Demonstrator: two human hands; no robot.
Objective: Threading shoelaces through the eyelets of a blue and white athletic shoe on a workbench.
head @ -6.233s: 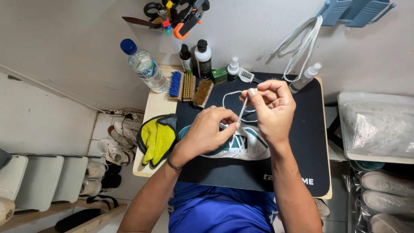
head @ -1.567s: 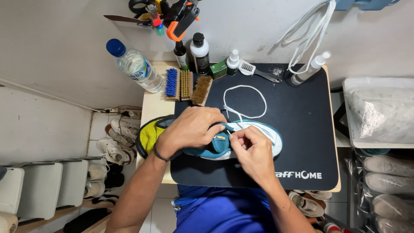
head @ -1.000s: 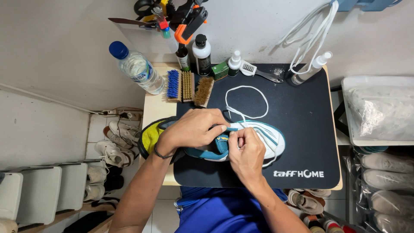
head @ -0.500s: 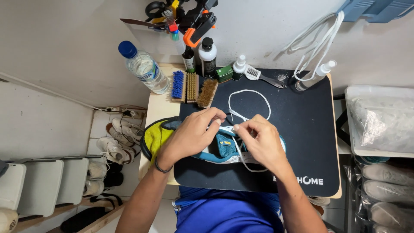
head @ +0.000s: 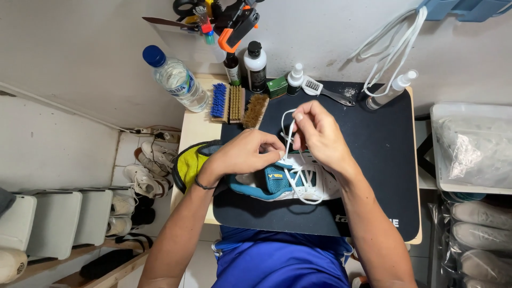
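Lacing is the step in hand: the teal-and-white mesh sneaker point(head: 285, 181) lies on its side on the black rubber mat point(head: 373, 160) covering the counter. Right hand point(head: 320, 136) pinches the white flat shoelace point(head: 288, 140) between thumb and fingertips, drawn taut above the shoe. Left hand point(head: 246, 153) presses closed on the tongue by the eyelets. Next calls for finding the following eyelet and feeding the lace tip through.

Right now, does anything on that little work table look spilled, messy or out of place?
Mostly tidy. One small thing: a patch of pale specks lies scattered on the black mat near the back edge, beside the metal-handled brush, like spilled powder or crumbs. The three brushes lie neatly side by side, and the bottles stand upright.
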